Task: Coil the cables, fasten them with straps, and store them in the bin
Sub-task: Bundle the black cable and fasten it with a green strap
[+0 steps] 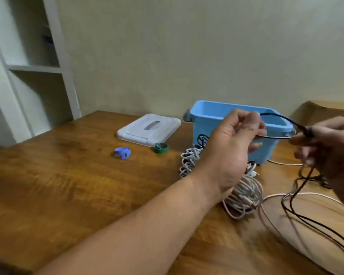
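Nearest, a bare left forearm is stretched over the wooden desk [68, 185] toward the blue bin [204, 124]. The left hand [232, 143] is raised in front of the bin, its fingers curled round a black cable [274, 115]. The same cable is pinched by the right hand [330, 147], just right of the bin, at a thicker plug end. From there the black cable is hung down in loose loops onto the desk, right of the bin. A tangled bundle of white cable [244, 193] is laid just in front of the bin, partly hidden by the left hand. The bin is left open; its white lid [149, 129] is laid flat to the bin's left. A green strap [161, 147] is set between lid and bin, and a blue strap [123, 152] farther left.
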The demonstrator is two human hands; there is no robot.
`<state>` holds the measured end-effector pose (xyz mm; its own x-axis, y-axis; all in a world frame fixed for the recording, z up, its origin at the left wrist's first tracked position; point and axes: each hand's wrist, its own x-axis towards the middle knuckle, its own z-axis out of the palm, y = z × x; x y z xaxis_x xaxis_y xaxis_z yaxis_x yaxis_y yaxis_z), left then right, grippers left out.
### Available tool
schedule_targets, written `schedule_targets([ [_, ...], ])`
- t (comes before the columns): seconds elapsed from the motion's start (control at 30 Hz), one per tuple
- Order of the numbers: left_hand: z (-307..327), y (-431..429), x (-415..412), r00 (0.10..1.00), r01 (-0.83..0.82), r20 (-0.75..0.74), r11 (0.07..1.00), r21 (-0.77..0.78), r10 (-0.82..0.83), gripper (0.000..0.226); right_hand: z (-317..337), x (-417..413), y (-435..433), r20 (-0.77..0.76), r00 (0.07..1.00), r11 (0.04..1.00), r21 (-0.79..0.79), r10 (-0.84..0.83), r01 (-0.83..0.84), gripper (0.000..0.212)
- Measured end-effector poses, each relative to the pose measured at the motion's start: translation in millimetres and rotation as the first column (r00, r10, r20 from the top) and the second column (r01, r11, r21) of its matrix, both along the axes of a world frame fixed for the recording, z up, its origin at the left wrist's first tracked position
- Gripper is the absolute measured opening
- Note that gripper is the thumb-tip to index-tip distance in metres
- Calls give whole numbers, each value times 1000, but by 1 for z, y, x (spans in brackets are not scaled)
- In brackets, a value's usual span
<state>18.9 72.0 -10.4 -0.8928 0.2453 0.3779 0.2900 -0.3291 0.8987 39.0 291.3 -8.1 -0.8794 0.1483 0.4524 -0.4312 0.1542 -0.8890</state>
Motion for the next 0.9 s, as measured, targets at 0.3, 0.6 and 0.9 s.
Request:
schedule_targets([
  [0.3,2,-9,-5,939,170,215,908,382,-267,4,-21,6,-39,-315,934,655,673,-166,343,8],
  [0.6,8,-15,-6,977,99,138,917,386,-164,16,-13,24,-63,-186,980,821,546,-76,168,11],
  [0.9,-1,1,0,950,264,76,910,319,-302,34,-13,25,-65,-7,988,938,315,153,-143,26],
])
